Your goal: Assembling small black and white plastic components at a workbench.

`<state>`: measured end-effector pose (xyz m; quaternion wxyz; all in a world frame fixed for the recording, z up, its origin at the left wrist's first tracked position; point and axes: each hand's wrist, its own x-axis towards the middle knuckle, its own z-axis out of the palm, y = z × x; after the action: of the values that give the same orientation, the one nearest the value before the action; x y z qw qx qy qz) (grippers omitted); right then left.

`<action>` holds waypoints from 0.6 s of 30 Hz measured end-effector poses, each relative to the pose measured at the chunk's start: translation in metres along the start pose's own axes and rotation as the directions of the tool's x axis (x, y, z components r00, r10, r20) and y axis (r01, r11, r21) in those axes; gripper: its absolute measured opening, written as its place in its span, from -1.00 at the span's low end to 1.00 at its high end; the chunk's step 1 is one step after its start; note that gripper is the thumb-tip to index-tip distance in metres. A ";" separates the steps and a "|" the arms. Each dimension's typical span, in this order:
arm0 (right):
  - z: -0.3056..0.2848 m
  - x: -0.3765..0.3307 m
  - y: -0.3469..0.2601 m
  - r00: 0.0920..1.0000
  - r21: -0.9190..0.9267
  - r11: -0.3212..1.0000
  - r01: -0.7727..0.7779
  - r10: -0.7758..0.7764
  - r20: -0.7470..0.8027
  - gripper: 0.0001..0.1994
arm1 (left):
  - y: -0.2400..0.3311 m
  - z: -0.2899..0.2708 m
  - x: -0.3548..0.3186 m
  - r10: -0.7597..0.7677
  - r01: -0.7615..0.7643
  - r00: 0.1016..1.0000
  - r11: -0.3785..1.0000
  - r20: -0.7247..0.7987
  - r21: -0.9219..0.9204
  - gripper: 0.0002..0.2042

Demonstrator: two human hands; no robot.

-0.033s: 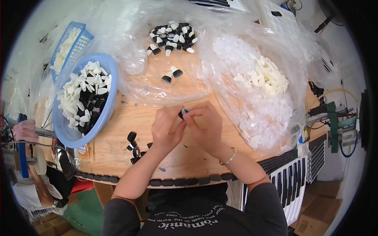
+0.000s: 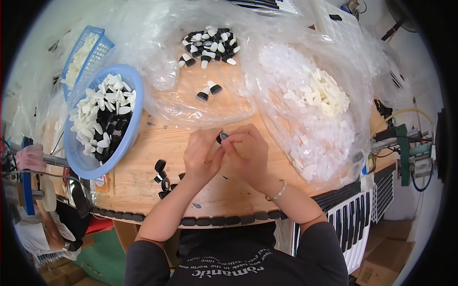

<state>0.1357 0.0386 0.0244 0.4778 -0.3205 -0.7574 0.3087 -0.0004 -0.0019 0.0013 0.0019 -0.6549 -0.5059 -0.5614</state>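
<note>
Above the middle of the wooden table, my left hand (image 2: 202,151) pinches a small black cap (image 2: 221,137) with a grey inner face. The fingertips of my right hand (image 2: 248,151) are closed at the cap's right side; whether a smaller piece is between them I cannot make out. Left of my left forearm lie several loose black caps (image 2: 160,166), some with rings. Beyond my hands, two black caps with white oval tabs (image 2: 215,89) rest on clear plastic, and a pile of similar capped pieces (image 2: 210,45) sits farther back.
At left stands a blue basin (image 2: 137,102) of white tabs and black caps, with a blue basket (image 2: 106,46) behind it. A clear bag (image 2: 272,112) at right holds translucent and cream pieces. Dark padding (image 2: 219,220) lines the front edge. Another person's arm (image 2: 50,229) shows lower left.
My right fingertips have shifted slightly at the cap, and more of its grey face shows. Everything else looks the same.
</note>
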 end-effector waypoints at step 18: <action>-0.015 0.011 0.024 0.751 0.580 0.477 -0.660 0.382 0.539 -0.81 | -0.007 -0.004 0.006 0.247 -0.247 0.967 0.969 0.067 -0.008 -0.57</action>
<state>0.1500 0.0642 0.0168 0.3083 -0.2571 -0.4948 0.7707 -0.0090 0.0033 0.0037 0.0546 -0.7314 -0.4201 -0.5343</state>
